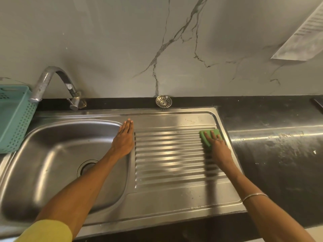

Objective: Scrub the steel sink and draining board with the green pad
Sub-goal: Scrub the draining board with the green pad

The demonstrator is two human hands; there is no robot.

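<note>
- The ribbed draining board [171,154] lies open between the left hand [124,138], flat at its basin-side edge, and the right hand [216,145] near its far right corner.
- A tap [52,81] arches over the sink [57,154]'s back rim; a teal basket [14,117] blocks the left.
- A loose strainer [163,101] sits on the desk [272,145] strip behind.

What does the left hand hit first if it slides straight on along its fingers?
The left hand points toward the wall. Ahead lies only the flat back rim of the steel sink, then likely the black counter strip and the marble wall. Depth is unclear.
</note>
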